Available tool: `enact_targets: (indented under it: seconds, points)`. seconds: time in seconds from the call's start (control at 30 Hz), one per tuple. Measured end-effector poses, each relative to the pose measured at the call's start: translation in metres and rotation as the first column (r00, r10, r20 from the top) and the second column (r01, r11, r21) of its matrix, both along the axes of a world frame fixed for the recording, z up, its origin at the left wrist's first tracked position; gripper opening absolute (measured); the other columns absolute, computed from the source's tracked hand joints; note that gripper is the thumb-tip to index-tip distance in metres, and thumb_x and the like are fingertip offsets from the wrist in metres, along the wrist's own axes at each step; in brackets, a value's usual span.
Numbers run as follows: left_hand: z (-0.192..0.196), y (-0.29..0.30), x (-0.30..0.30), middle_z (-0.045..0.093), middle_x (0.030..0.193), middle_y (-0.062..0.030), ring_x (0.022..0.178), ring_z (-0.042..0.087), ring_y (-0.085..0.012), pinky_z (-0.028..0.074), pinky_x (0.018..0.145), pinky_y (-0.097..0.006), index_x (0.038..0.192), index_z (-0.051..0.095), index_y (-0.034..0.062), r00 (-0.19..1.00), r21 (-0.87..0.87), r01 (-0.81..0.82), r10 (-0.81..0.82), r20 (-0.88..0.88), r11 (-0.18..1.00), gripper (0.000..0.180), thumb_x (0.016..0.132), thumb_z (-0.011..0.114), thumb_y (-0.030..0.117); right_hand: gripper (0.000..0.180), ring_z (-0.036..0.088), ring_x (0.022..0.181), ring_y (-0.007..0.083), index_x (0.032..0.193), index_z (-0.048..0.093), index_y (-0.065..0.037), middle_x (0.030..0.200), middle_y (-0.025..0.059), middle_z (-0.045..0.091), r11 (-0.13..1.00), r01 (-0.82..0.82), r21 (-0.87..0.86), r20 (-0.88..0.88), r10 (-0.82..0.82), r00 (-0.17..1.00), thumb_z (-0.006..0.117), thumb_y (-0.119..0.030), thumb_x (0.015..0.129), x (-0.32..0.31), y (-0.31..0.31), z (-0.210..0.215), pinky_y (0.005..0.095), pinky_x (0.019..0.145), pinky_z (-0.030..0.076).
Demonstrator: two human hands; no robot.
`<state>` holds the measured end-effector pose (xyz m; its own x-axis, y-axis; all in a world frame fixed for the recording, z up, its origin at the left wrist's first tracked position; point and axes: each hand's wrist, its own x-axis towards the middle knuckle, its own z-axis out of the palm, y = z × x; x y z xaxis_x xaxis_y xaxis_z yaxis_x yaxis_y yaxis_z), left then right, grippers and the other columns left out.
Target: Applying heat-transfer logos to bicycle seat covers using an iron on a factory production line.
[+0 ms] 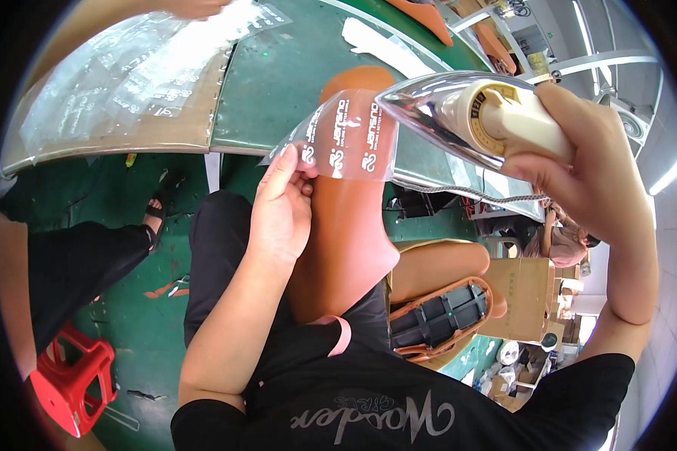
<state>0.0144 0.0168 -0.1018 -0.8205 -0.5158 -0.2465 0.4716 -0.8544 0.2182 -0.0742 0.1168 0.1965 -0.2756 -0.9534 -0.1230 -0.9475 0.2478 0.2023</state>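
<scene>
A long tan-brown seat (346, 248) with a padded cover rests across my lap, its far end on the green table. A clear plastic film (353, 143) printed with white marks lies over its far part. My left hand (284, 207) grips the left edge of the film between thumb and fingers. In my right hand (579, 143) is an electric iron (496, 113) with a cream body, a dial and a shiny metal soleplate. The iron is raised and tilted, its tip by the film's right edge; I cannot tell whether they touch.
A green-topped table (286, 75) bears a stack of clear printed bags (143, 83) and a white strip (387, 45). Another person's hand (195, 7) is over the bags. More brown seats (444, 316) lie in a carton (515, 297) at right. A red stool (71, 376) stands lower left. The iron's cord (474, 194) trails below it.
</scene>
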Motion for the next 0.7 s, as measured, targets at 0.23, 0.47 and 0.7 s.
enact_targets:
  seconds: [0.23,0.47,0.7]
  points:
    - [0.001,0.000,-0.001,0.058,0.085,0.0026,0.081,0.046,-0.0087,0.033,0.076,-0.024,0.104,0.060,0.0074,1.000,-0.006,0.009,-0.009,0.004,1.000,0.030,0.086,0.063,0.031,0.053,0.051,0.058,0.0355,0.086,0.052,0.002,0.066,0.0148,0.052,0.985,-0.168,0.041,-0.061,0.170,0.984,0.080,-0.037,0.062,0.001,0.017,-0.018,0.0361,0.053,0.041]
    - [-0.001,0.000,0.000,0.058,0.085,0.0033,0.079,0.046,-0.0078,0.033,0.075,-0.023,0.106,0.060,0.0063,1.000,-0.019,0.021,-0.021,-0.002,1.000,0.026,0.088,0.062,0.024,0.051,0.056,0.063,0.0338,0.087,0.051,0.000,0.067,0.0137,0.055,0.963,-0.235,0.130,-0.094,0.248,0.964,0.079,-0.035,0.063,0.004,0.022,-0.030,0.0379,0.056,0.043]
    - [0.001,0.000,-0.001,0.058,0.084,0.0033,0.078,0.047,-0.0074,0.034,0.074,-0.022,0.104,0.061,0.0065,1.000,0.002,0.019,-0.019,0.012,1.000,0.024,0.088,0.063,0.023,0.047,0.055,0.063,0.0345,0.084,0.049,-0.002,0.066,0.0133,0.053,0.961,-0.199,0.192,-0.087,0.218,0.972,0.077,-0.034,0.064,0.011,0.017,-0.028,0.0390,0.056,0.042]
